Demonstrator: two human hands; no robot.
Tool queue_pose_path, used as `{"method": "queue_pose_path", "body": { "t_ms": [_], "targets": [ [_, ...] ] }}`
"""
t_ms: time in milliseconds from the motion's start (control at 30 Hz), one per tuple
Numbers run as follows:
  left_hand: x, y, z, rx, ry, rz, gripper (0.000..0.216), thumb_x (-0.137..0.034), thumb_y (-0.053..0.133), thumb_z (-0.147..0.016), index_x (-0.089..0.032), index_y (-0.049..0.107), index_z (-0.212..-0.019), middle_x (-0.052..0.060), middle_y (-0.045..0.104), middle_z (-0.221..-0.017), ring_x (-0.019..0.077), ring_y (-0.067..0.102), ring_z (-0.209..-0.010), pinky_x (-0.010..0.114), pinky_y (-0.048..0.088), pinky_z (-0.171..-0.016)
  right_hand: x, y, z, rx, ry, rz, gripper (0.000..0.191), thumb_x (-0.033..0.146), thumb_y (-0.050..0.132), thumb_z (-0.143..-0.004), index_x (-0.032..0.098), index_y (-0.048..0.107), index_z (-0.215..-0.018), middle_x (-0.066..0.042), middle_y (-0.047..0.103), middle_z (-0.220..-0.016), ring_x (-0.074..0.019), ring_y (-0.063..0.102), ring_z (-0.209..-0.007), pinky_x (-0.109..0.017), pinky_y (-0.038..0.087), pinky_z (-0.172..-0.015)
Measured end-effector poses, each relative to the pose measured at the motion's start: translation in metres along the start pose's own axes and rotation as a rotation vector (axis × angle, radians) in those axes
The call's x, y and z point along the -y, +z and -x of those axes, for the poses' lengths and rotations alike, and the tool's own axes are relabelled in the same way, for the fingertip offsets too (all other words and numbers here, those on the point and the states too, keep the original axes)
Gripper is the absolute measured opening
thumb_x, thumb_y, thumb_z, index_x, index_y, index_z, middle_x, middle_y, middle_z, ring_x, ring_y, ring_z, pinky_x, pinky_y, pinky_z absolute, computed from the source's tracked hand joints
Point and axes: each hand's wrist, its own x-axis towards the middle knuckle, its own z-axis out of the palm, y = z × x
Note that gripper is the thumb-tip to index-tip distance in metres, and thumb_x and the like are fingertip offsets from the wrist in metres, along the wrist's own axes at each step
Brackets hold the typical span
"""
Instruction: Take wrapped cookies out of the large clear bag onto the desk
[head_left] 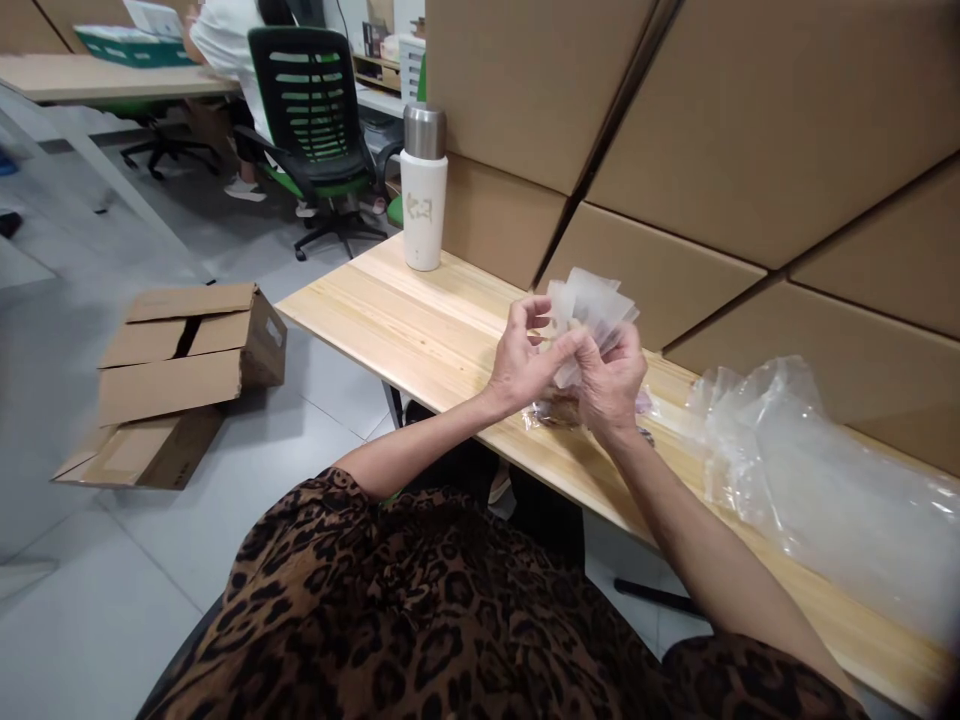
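Observation:
Fanned out between my two hands is a bunch of small translucent plastic bags point(589, 300), held above the wooden table point(420, 335). My left hand point(525, 355) is closed on their left side, thumb pointing across toward the right. Gripping the same bags from the right, my right hand point(615, 380) has its thumb close to the left one. Below the hands, a clear packet with brownish contents point(559, 410) lies on the table near its front edge, partly hidden by my right hand and wrist.
A white bottle with a steel cap point(424, 190) stands at the table's far left. Large clear plastic bags point(825, 480) cover the right side. Stacked cartons point(675, 240) line the back. On the floor at left sits a cardboard box point(180, 350); an office chair point(307, 120) and a person are beyond.

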Motion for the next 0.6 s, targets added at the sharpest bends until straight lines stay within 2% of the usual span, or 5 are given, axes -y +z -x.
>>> {"method": "queue_pose_path", "body": {
  "t_ms": [100, 200, 367, 467, 600],
  "targets": [
    [-0.004, 0.007, -0.002, -0.008, -0.129, 0.181, 0.024, -0.031, 0.077, -0.096, -0.021, 0.056, -0.092, 0.0, 0.065, -0.096, 0.0121, 0.065, -0.09, 0.026, 0.054, -0.086, 0.003, -0.009, 0.002, -0.04, 0.009, -0.029, 0.068, 0.081, 0.081, -0.073, 0.027, 0.049, -0.1, -0.003, 0.067, -0.101, -0.0205, 0.07, -0.093, -0.04, 0.061, -0.089],
    [-0.01, 0.013, 0.0, -0.121, -0.272, 0.413, 0.018, -0.025, 0.066, -0.104, -0.022, 0.053, -0.092, -0.004, 0.063, -0.086, 0.0089, 0.065, -0.081, 0.024, 0.055, -0.084, 0.005, -0.017, 0.003, -0.075, -0.02, -0.071, 0.065, 0.076, 0.082, -0.075, 0.027, 0.048, -0.101, -0.005, 0.066, -0.105, -0.0224, 0.07, -0.098, -0.042, 0.06, -0.092],
    [-0.022, 0.027, 0.006, -0.283, -0.488, 0.706, 0.021, -0.024, 0.053, -0.111, -0.021, 0.051, -0.09, -0.001, 0.068, -0.088, 0.0113, 0.073, -0.09, 0.03, 0.06, -0.095, 0.001, -0.025, 0.005, -0.135, -0.075, 0.022, 0.063, 0.085, 0.062, -0.086, 0.028, 0.049, -0.109, -0.007, 0.063, -0.107, -0.0254, 0.069, -0.099, -0.042, 0.06, -0.083],
    [-0.029, 0.034, 0.007, -0.255, -0.626, 0.819, 0.024, -0.021, 0.041, -0.114, -0.018, 0.062, -0.102, 0.009, 0.076, -0.104, 0.0168, 0.076, -0.109, 0.037, 0.063, -0.103, -0.002, -0.03, 0.003, -0.184, -0.141, 0.102, 0.062, 0.088, 0.055, -0.09, 0.028, 0.051, -0.107, -0.005, 0.059, -0.099, -0.0246, 0.067, -0.095, -0.041, 0.058, -0.082],
    [-0.032, 0.042, 0.007, -0.22, -0.8, 0.862, 0.034, -0.013, 0.033, -0.112, -0.017, 0.066, -0.121, 0.012, 0.077, -0.116, 0.0164, 0.078, -0.112, 0.034, 0.066, -0.099, -0.001, -0.034, 0.001, -0.267, -0.2, 0.168, 0.059, 0.086, 0.046, -0.096, 0.028, 0.053, -0.099, -0.003, 0.051, -0.087, -0.024, 0.064, -0.088, -0.041, 0.056, -0.08]
  ]
}}
